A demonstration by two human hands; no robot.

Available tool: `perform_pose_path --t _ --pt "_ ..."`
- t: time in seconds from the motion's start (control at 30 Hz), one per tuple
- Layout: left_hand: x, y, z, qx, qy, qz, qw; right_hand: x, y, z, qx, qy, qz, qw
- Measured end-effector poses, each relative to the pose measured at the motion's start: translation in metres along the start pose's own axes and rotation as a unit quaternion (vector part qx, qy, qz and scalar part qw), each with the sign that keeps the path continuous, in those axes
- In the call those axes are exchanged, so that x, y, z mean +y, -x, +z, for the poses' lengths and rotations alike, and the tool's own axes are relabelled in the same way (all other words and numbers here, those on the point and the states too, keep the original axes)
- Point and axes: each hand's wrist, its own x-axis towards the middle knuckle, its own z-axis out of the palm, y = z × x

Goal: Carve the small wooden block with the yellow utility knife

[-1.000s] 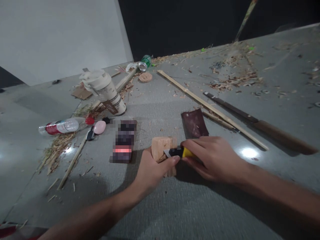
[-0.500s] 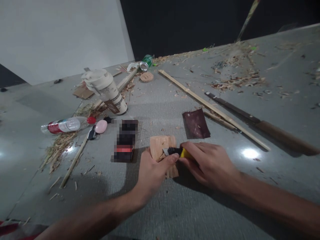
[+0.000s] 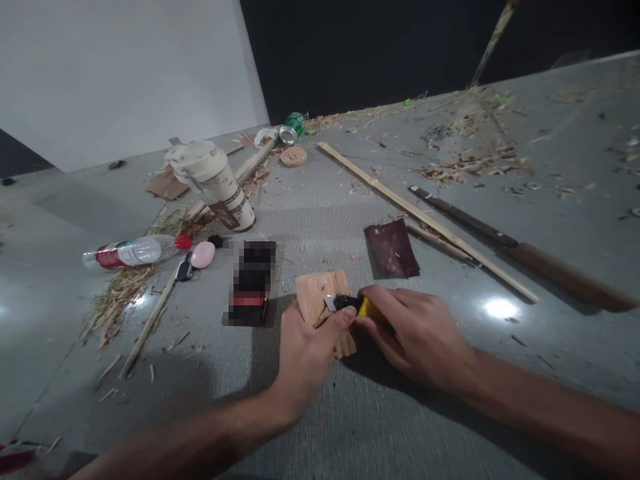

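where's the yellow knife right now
Low centre in the head view, the yellow knife is in the right hand, blade at the wooden block in the left hand.

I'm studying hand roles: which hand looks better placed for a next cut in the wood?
Probably the right hand: it grips the knife, with the blade over the wood. The left hand is occupied holding the wood.
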Motion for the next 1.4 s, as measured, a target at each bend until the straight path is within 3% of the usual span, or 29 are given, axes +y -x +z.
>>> perform_pose_path --t 0.17,0.3,0.4,0.87,1.4 --pt "0.002 -0.007 -0.003 0.003 -0.035 -0.015 0.999 0.014 -0.008 -0.010 -0.034 0.012 -0.048 0.998" --pt "0.004 -0.012 -0.007 -0.050 -0.069 -0.029 0.996 0.031 -0.012 -0.023 -0.063 0.030 -0.124 0.990" --pt "0.006 -0.012 -0.007 -0.066 -0.090 -0.036 0.993 0.035 -0.013 -0.027 -0.074 0.035 -0.145 0.986" --pt "0.009 -0.009 -0.006 -0.066 -0.106 -0.050 0.991 0.033 -0.015 -0.032 -0.099 0.043 -0.130 0.986" --pt "0.005 -0.009 -0.006 -0.042 -0.051 -0.064 0.996 0.015 -0.008 -0.018 -0.034 0.070 -0.066 0.995"
